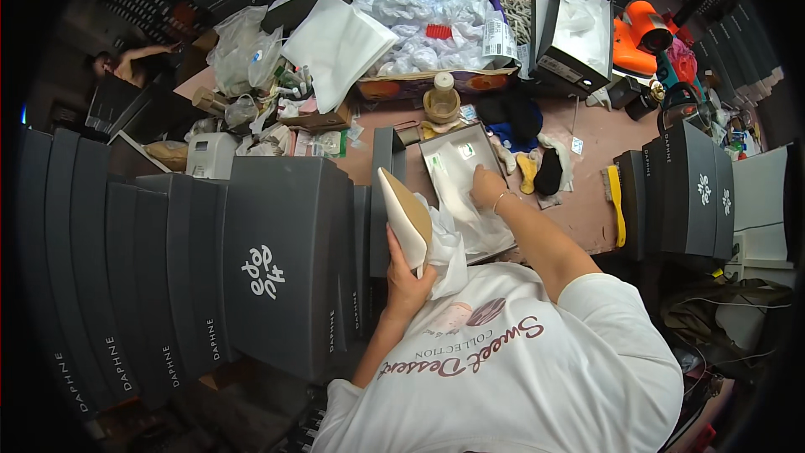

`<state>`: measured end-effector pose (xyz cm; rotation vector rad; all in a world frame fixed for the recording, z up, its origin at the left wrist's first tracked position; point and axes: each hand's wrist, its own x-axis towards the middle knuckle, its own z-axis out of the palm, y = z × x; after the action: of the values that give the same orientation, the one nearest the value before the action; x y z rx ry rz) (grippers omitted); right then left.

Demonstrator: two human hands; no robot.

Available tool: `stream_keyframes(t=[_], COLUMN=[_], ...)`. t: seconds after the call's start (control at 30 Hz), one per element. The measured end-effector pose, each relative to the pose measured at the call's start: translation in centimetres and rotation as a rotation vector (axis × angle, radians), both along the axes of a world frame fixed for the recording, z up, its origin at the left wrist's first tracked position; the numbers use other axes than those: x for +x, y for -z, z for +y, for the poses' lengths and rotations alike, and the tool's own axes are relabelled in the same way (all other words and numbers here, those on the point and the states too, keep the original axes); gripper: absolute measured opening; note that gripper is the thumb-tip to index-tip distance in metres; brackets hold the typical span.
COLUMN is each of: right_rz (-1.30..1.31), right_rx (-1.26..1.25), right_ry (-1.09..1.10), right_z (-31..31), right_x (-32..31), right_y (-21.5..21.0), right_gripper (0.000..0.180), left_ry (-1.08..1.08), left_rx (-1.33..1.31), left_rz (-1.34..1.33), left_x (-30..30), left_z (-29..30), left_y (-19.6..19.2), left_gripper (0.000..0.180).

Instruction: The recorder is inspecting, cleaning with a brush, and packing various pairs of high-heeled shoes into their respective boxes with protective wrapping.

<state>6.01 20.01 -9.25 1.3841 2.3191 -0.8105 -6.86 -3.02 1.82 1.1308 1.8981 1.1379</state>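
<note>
My left hand (408, 281) grips a cream pointed shoe (404, 216), sole turned outward, with a wad of white tissue paper (446, 252) bunched against it. My right hand (487, 186) reaches into an open grey shoe box (436, 144) on the table and presses on the white tissue paper (470, 214) lining it. Small white sachets lie at the far end of that box. A thin bracelet is on my right wrist.
Stacks of shut grey shoe boxes (277, 260) stand at the left, and more (688, 189) at the right. A yellow brush (616, 201), black cloth (516, 113), plastic bags (419, 29), a bottle (441, 96) and an open box (574, 33) crowd the brown table. Another person (126, 63) is at the far left.
</note>
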Motion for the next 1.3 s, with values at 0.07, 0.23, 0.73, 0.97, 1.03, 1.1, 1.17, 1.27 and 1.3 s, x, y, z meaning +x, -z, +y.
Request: stream_keyframes(t=[0.07, 0.23, 0.73, 0.97, 1.03, 1.1, 1.17, 1.27, 1.3], right_rz=[-0.111, 0.006, 0.404, 0.585, 0.788, 0.995, 1.097, 0.954, 0.967], right_rx=[0.017, 0.346, 0.089, 0.037, -0.231, -0.974, -0.714, -0.317, -0.304], right_ry=[-0.286, -0.372, -0.145, -0.063, 0.14, 0.548, 0.293, 0.119, 0.149], right_z=[0.7, 0.3, -4.2, -4.7, -5.0, -6.4, -8.8, -10.4, -9.6], right_x=[0.6, 2.3, 4.3, 5.7, 6.5, 7.9, 8.5, 7.6, 7.8], right_y=[0.4, 1.3, -1.0, -1.0, -7.4, -13.9, -12.0, -12.0, -10.5], right_gripper=[0.028, 0.017, 0.053, 0.059, 0.065, 0.07, 0.073, 0.059, 0.054], left_ry=[0.003, 0.037, 0.042, -0.041, -0.072, -0.083, -0.068, -0.03, -0.07], left_rx=[0.008, 0.059, 0.061, 0.102, 0.163, 0.176, 0.176, 0.191, 0.164], left_rz=[-0.02, -0.019, 0.047, 0.037, 0.056, 0.022, 0.041, -0.13, -0.163], left_x=[0.1, 0.0, -0.3, 0.2, 0.4, 0.7, 1.6, 2.0, 2.2], left_z=[0.4, 1.9, 2.0, 3.7, 4.3, 4.6, 5.0, 5.3, 5.2], left_y=[0.6, 0.9, 0.8, 0.1, 0.3, 0.2, -0.2, 0.2, -0.7], left_gripper=[0.096, 0.096, 0.095, 0.098, 0.1, 0.1, 0.099, 0.098, 0.096])
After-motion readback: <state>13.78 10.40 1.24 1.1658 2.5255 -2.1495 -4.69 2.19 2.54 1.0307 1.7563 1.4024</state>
